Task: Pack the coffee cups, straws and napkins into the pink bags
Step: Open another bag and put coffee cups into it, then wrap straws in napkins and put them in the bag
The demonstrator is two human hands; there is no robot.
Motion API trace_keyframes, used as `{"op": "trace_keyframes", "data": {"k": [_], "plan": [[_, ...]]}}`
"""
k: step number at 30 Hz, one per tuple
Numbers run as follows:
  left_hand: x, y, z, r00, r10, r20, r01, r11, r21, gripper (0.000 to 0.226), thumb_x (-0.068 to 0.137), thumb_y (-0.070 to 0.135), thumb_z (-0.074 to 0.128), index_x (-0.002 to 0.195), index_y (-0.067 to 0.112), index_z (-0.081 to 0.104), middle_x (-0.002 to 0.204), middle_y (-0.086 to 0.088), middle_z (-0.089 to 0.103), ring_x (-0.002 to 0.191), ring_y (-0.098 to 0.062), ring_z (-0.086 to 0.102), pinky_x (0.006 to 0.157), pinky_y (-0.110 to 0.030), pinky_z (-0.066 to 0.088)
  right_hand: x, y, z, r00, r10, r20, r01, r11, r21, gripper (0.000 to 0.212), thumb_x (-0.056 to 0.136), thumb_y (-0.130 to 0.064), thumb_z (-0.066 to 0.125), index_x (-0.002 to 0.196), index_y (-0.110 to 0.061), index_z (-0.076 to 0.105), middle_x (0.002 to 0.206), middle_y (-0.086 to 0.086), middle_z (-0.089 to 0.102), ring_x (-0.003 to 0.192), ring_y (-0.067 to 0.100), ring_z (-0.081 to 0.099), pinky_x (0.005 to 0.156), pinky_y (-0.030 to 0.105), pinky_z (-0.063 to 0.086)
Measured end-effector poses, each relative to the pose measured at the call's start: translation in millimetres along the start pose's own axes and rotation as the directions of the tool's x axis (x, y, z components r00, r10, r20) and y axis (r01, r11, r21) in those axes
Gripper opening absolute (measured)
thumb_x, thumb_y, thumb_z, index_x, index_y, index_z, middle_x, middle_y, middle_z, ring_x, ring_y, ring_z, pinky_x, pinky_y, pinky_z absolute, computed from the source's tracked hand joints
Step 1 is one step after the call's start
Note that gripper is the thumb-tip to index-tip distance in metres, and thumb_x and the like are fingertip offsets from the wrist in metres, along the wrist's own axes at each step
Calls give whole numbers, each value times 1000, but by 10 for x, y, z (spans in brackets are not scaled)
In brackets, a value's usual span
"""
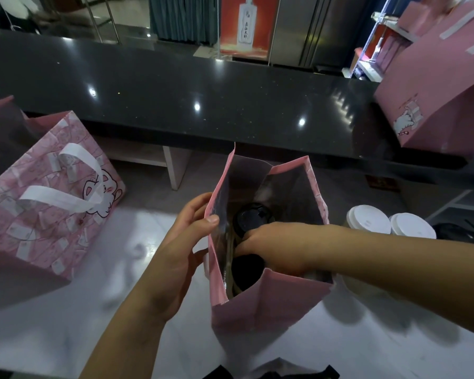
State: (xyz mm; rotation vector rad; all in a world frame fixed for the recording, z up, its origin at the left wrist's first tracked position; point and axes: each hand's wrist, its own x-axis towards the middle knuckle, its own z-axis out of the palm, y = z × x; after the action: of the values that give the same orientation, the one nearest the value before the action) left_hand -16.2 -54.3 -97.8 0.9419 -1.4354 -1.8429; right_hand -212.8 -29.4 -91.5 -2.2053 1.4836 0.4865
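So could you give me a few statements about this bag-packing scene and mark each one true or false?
1. The left hand holds the edge of the open pink bag. True.
2. The right hand rests flat on the counter. False: it reaches down inside the bag.
3. A black-lidded cup stands in the bag. True.
4. The two white-lidded cups are already packed. False: they stand outside, right of the bag.

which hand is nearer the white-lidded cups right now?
Right. The right hand is inside the open pink bag, beside the white-lidded cups; the left hand grips the bag's far edge.
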Motion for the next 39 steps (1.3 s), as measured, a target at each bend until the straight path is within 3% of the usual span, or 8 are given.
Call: {"op": "trace_keyframes", "data": {"k": [9, 12, 16, 23, 27, 31, 36, 39], "plan": [[-29, 158, 79, 999, 26, -45, -19, 987, 161, 53, 79, 46, 66, 130, 43, 51, 131, 15, 60, 122, -12, 57, 103, -39, 47, -621, 57, -417, 933, 171, -316, -95, 965, 243, 49, 86, -42, 69, 132, -42, 53, 130, -21, 57, 114, 4, 56, 96, 32, 50], [-41, 207, 177, 994, 79, -71, -59, 967, 246, 46, 88, 36, 68, 126, 51, 48, 130, 23, 52, 119, 2, 51, 79, -15, 44, -975, 32, -306, 777, 278, -565, -42, 918, 394, 44, 86, -41, 69, 129, -40, 57, 126, -28, 56, 115, -3, 53, 98, 22, 45], [-86, 320, 290, 988, 151, -34, -127, 919, 374, 59, 72, 55, 67, 123, 68, 40, 127, 44, 44, 116, 15, 45, 88, -24, 41, -1396, -18, 134, 489, 499, -716, 20, 814, 581, 51, 82, -48, 68, 131, -40, 57, 137, -28, 51, 129, -11, 42, 105, 14, 33], [-240, 605, 872, 932, 259, 255, -363, 646, 671, 69, 77, 65, 62, 134, 70, 24, 139, 41, 30, 138, 1, 31, 113, -39, 33, -2001, 2, 1017, 252, 766, -592, 12, 609, 793, 52, 76, -44, 69, 127, -40, 59, 139, -27, 49, 130, -14, 39, 102, 4, 29], [-308, 525, 1474, 840, 294, 456, -539, 345, 769, 85, 71, 74, 48, 143, 63, 3, 159, 29, -7, 146, 3, -17, 120, -33, -1, -2371, 21, 1445, 162, 849, -503, -92, 520, 849, 52, 77, -43, 70, 127, -39, 58, 139, -27, 47, 128, -19, 35, 96, -2, 27], [-346, 255, 2083, 746, 205, 634, -662, 335, 670, 81, 72, 78, 35, 139, 63, -6, 157, 30, -19, 142, 3, -30, 120, -34, -7, -2726, 25, 1875, 65, 918, -392, -176, 397, 901, 54, 81, -39, 73, 129, -49, 52, 143, -28, 43, 126, -27, 29, 96, -5, 22], [-314, -281, 2786, 659, 44, 751, -718, 334, 611, 79, 86, 69, 47, 145, 57, -3, 157, 25, -26, 142, -4, -36, 123, -39, -6, -3166, 23, 2368, -15, 983, -182, -210, 174, 962, 59, 77, -57, 64, 133, -55, 45, 151, -27, 33, 138, -9, 25, 111, 29, 31], [-326, -616, 3158, 591, -62, 804, -752, 317, 578, 79, 88, 65, 47, 149, 51, -1, 158, 20, -27, 142, -9, -38, 123, -41, -7, -3376, 88, 2656, -16, 997, -81, -213, 76, 974, 58, 80, -55, 65, 133, -56, 40, 153, -25, 29, 138, -7, 24, 102, 19, 29]]}}
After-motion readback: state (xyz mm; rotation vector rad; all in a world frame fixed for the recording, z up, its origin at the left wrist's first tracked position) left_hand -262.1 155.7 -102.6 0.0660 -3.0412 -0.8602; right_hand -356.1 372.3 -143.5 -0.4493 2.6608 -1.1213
